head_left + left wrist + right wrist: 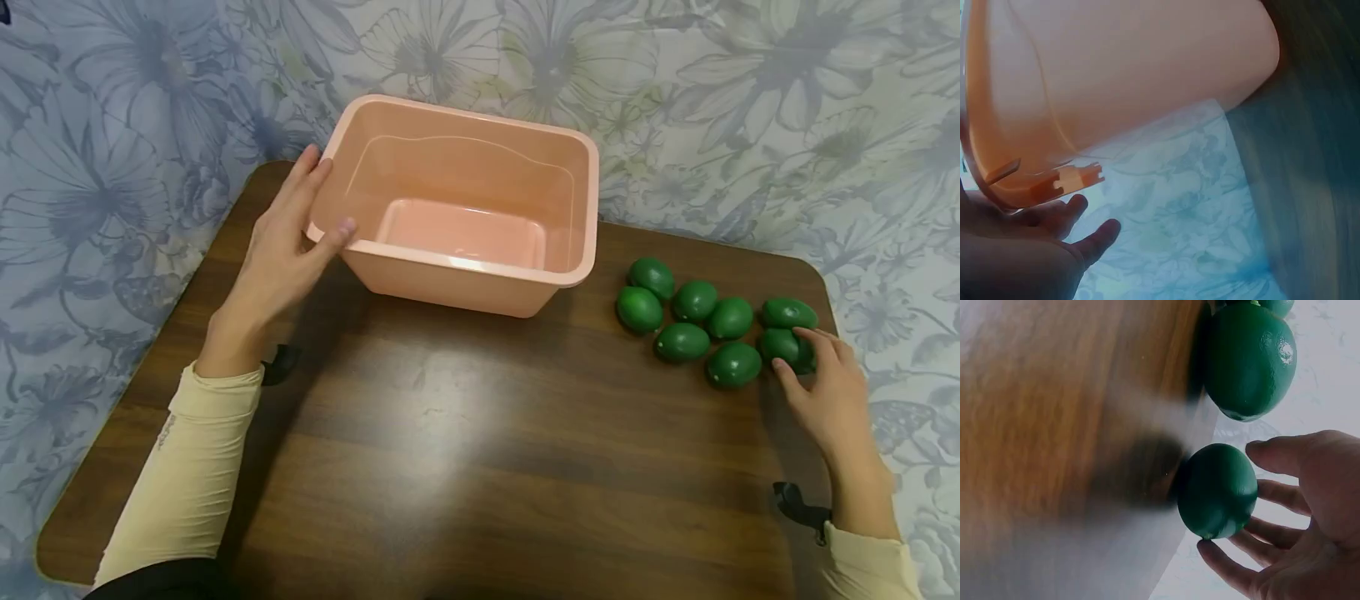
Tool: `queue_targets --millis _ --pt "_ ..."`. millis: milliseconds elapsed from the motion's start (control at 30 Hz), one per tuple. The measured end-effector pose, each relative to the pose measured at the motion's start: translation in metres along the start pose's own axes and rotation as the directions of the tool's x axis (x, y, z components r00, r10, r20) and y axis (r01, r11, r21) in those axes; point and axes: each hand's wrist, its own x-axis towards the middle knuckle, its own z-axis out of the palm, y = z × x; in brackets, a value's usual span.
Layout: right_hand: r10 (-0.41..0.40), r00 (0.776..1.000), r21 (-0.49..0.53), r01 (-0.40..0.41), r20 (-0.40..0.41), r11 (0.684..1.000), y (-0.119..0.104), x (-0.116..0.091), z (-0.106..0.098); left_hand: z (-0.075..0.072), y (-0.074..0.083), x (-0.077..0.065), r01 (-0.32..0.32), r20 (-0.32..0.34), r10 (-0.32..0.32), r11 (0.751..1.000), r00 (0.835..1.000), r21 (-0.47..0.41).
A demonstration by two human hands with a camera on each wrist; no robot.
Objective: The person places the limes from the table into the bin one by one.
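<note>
A pale pink plastic basin (450, 292) stands on the table's far side, its inside bare. At its left front corner is my left hand (277, 250), thumb over the front rim and fingers stretched along the left side. The left wrist view shows those fingers (1100, 240) fairly straight beside the rim. Several glossy green limes (682, 342) lie at the table's right. My right hand (828, 396) reaches around a lime (1217, 490) at the right end of the group. One fingertip meets that lime's lower end, while the thumb looks slightly apart from it.
The brown wooden table (450, 433) has rounded corners, and its right edge runs close beside the right hand. Behind it rises a wall covering (750, 150) with a floral print. Another lime (789, 312) lies just beyond the right hand's fingertips.
</note>
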Motion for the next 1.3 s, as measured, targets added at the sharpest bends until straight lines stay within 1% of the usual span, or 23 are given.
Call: queue_targets --millis 67,133,267,367,500,667,733,867,1000,1167,1233,1300 --pt "0.000 1.000 -0.010 0.000 -0.006 1.000 0.000 -0.001 0.001 0.001 -0.001 0.001 0.001 -0.023 -0.001 1.000 1.000 0.001" --pt "0.005 1.000 -0.021 -0.005 0.003 1.000 0.000 -0.002 0.001 0.001 -0.001 0.004 0.015 -0.025 -0.015 1.000 1.000 -0.001" --pt "0.033 0.998 -0.036 -0.031 0.055 0.999 0.002 -0.005 0.000 0.002 0.001 0.012 0.031 0.016 -0.030 0.999 0.999 -0.032" --pt "0.040 0.997 -0.020 -0.039 0.060 0.999 0.006 -0.008 -0.004 0.006 0.003 0.016 0.026 0.047 -0.023 0.998 0.999 -0.060" --pt "0.038 0.998 0.017 -0.039 0.050 0.999 0.012 -0.007 -0.013 0.012 0.005 0.019 0.007 0.050 -0.005 0.999 0.999 -0.040" --pt "0.111 0.992 0.003 -0.111 0.067 0.994 0.014 -0.006 -0.016 0.020 0.006 0.022 0.000 0.034 0.000 1.000 0.999 -0.007" --pt "0.130 0.990 0.005 -0.130 0.061 0.991 0.015 -0.006 -0.015 0.021 0.006 0.021 0.003 0.032 -0.002 1.000 0.999 -0.001" --pt "0.141 0.989 0.050 -0.143 0.042 0.988 0.016 -0.008 -0.012 0.019 0.005 0.020 0.009 0.027 -0.009 1.000 1.000 0.010" --pt "0.179 0.984 0.095 -0.177 -0.011 0.980 0.007 -0.009 -0.012 0.016 0.004 0.020 0.005 0.017 -0.005 1.000 1.000 0.015" --pt "0.241 0.964 0.164 -0.221 -0.114 0.961 -0.020 -0.004 -0.014 0.011 0.002 0.021 0.002 0.007 -0.003 1.000 1.000 0.021" --pt "0.243 0.960 0.187 -0.216 -0.140 0.958 -0.033 -0.001 -0.015 0.009 0.002 0.021 0.008 0.001 -0.008 1.000 1.000 0.025" --pt "0.221 0.962 0.202 -0.186 -0.163 0.961 -0.045 0.003 -0.016 0.006 0.002 0.021 0.015 -0.005 -0.015 1.000 1.000 0.026"
